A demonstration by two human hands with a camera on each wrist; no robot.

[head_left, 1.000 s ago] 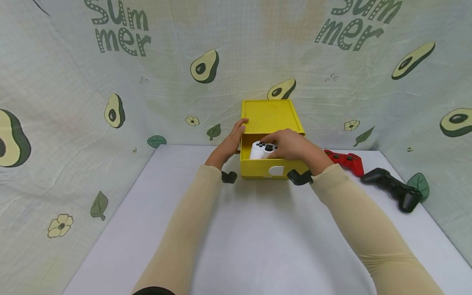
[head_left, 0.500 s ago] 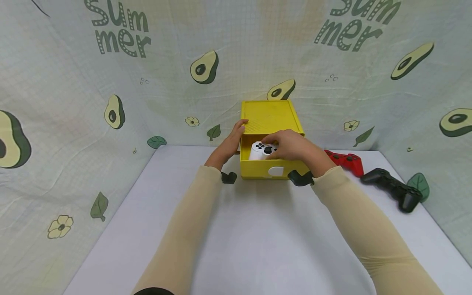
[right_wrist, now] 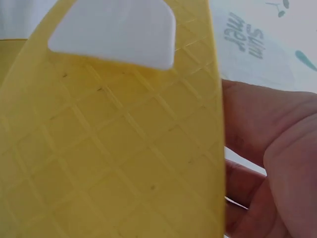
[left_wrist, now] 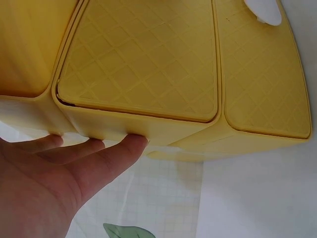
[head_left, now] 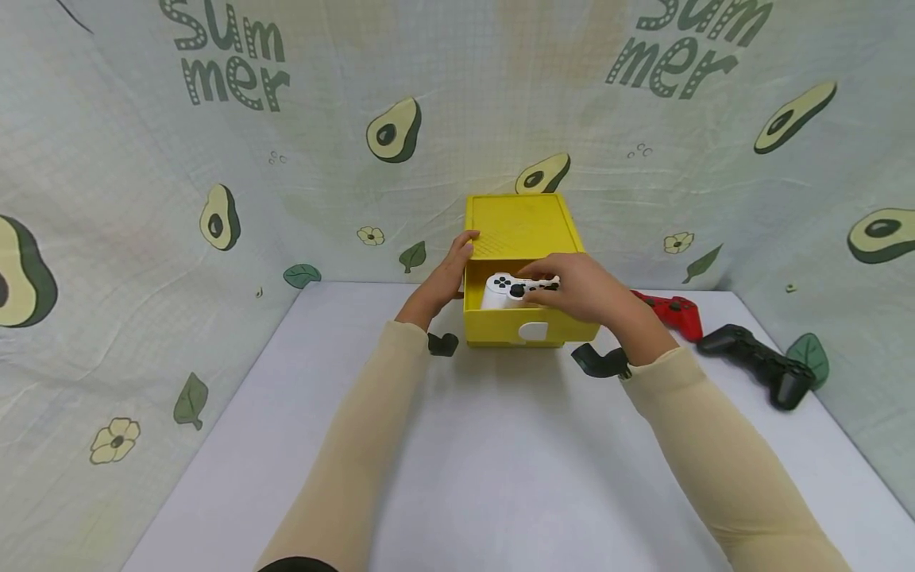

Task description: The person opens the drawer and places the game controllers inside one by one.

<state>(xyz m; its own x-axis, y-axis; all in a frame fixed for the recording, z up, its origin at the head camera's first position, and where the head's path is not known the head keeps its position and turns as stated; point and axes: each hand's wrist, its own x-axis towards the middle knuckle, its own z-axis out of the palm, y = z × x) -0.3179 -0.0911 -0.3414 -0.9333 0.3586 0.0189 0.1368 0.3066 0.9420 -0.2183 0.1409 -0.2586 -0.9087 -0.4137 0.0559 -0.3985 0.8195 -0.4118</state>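
Note:
A yellow box with a drawer pulled out stands at the back of the table. A white tab handle marks the drawer's front. Inside lies a white game controller with black buttons and sticks. My right hand reaches over the drawer's right side, thumb and fingers spread around the controller's right part, touching or just apart from it. In the right wrist view the drawer front hides the fingertips. My left hand rests its straight fingers against the box's left side.
A red game controller lies right of the box, with a black game controller nearer the table's right edge. A cloth printed with avocados hangs behind and beside the white table.
My right hand has slid to the right along the white controller, showing more of its top. The controller stays in place in the drawer. My left hand has not moved.

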